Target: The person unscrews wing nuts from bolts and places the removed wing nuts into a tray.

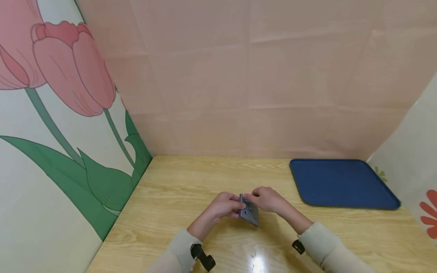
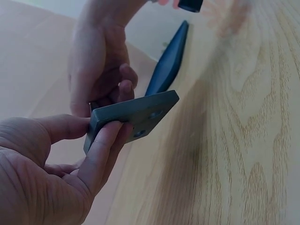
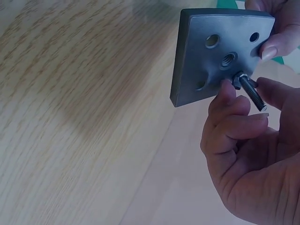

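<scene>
A square grey metal plate is held tilted above the table. It has a threaded hole in its middle and smaller holes near the corners. My left hand pinches one edge of it between thumb and fingers, as the left wrist view also shows. From a corner hole sticks a threaded bolt, with a hex nut at its base against the plate face. My right hand has curled fingertips and thumb on either side of that nut; the palm faces the bolt's free end.
On the wooden table, a dark blue tray lies at the back right. A pink sheet hangs behind the table, and a tulip-printed panel stands along the left side. Black wrist mounts sit on both sleeves.
</scene>
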A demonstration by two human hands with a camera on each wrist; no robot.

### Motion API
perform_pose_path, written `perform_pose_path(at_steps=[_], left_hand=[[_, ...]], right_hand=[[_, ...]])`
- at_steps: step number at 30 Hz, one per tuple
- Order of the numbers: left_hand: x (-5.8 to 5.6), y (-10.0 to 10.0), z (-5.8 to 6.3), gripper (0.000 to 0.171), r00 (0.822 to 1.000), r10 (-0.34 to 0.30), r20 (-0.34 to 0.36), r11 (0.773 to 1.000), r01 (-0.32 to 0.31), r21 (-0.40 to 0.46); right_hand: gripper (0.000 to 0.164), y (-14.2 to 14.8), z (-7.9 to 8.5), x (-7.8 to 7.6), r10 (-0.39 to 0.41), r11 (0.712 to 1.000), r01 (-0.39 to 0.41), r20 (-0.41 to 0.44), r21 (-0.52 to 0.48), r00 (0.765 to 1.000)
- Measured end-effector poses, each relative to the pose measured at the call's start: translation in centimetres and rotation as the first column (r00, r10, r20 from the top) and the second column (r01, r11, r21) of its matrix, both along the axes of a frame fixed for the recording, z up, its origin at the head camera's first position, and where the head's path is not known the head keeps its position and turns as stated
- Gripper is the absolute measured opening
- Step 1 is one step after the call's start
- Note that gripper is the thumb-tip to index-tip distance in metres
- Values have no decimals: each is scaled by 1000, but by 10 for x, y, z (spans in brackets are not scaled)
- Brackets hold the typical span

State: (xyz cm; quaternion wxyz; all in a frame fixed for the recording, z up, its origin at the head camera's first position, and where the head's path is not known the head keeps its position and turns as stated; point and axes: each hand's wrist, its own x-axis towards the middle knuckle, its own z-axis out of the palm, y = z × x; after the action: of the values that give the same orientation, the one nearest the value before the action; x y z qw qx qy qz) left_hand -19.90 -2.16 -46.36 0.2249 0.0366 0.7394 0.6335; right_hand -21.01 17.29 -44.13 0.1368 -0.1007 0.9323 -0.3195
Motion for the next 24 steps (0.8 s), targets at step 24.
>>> perform_pose_path(at_steps=[24], left_hand=[[0, 1, -1, 22, 1000, 22, 6, 1000, -22, -8]], right_hand=[[17, 8, -5, -4, 270, 956, -290, -245, -47, 931]])
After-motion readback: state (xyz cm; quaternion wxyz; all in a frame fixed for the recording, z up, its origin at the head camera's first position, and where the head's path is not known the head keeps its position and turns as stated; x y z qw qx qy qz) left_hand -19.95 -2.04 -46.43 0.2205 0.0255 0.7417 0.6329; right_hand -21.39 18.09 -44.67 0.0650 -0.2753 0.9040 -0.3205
